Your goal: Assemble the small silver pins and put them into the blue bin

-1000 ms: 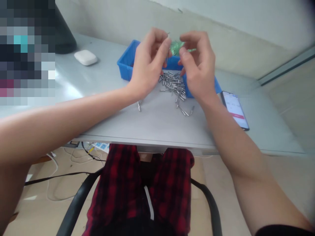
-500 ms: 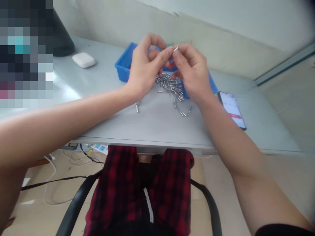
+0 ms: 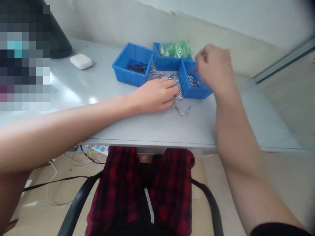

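Observation:
My left hand lies palm down at the near side of a pile of thin silver metal pins, its fingers stretched over them. Three or so loose pins lie on the table just beyond its fingertips. My right hand hovers over the right blue bin, fingers curled together and somewhat blurred; what they hold, if anything, is hidden. Inside that bin is a heap of small silver metal pieces.
A left blue bin contains dark screws. Green plastic bags fill the back blue bin. A white rounded case sits on the left of the table; a wall rises behind.
My hands have parted from their pinch together. The left came down onto the pin pile; the right moved right over the bin. The bins are uncovered and the phone is now hidden behind my right arm.

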Action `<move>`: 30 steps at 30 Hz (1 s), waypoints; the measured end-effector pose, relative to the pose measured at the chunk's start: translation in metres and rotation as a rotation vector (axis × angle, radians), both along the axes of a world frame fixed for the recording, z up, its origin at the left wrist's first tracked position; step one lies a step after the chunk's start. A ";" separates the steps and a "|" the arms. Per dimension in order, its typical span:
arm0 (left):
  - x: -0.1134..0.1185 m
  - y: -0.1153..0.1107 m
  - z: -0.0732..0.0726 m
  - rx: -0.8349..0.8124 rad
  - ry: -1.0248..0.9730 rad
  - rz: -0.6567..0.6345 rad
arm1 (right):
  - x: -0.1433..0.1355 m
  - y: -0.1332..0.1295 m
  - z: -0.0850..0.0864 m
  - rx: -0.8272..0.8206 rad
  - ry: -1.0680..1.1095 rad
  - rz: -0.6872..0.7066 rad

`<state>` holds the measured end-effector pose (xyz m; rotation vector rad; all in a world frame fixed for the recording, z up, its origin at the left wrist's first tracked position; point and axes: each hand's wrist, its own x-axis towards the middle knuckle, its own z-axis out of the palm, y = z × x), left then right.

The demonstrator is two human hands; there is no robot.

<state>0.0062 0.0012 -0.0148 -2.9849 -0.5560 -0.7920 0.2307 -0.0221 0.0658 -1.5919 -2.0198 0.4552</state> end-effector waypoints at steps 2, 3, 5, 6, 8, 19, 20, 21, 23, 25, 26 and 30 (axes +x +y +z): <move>0.000 0.003 -0.004 0.085 0.062 -0.003 | -0.006 -0.004 -0.009 0.006 0.011 -0.010; 0.000 0.005 -0.006 0.116 0.084 0.005 | -0.007 -0.004 -0.013 0.010 0.016 -0.011; -0.001 0.008 -0.007 0.161 0.125 0.028 | -0.003 0.000 -0.020 0.019 0.020 -0.023; -0.001 0.009 -0.007 0.174 0.147 0.037 | 0.001 0.004 -0.022 0.021 0.010 -0.049; -0.001 0.009 -0.007 0.187 0.186 0.050 | 0.012 0.013 -0.024 0.025 -0.063 -0.187; 0.000 0.006 -0.007 0.219 0.241 0.080 | 0.036 0.029 -0.038 0.124 -0.286 -0.287; 0.000 0.006 -0.007 0.211 0.238 0.083 | 0.039 0.032 -0.041 0.149 -0.287 -0.274; 0.000 0.005 -0.006 0.199 0.240 0.088 | 0.043 0.035 -0.044 0.174 -0.289 -0.266; -0.001 0.003 -0.003 0.163 0.260 0.110 | 0.046 0.041 -0.047 0.242 -0.296 -0.268; -0.001 0.000 0.000 0.118 0.295 0.142 | 0.042 0.044 -0.046 0.341 -0.291 -0.269; -0.001 -0.002 0.001 0.097 0.315 0.161 | 0.037 0.043 -0.044 0.368 -0.284 -0.250; 0.001 -0.005 0.005 0.045 0.370 0.191 | 0.006 0.030 -0.031 0.473 -0.239 -0.104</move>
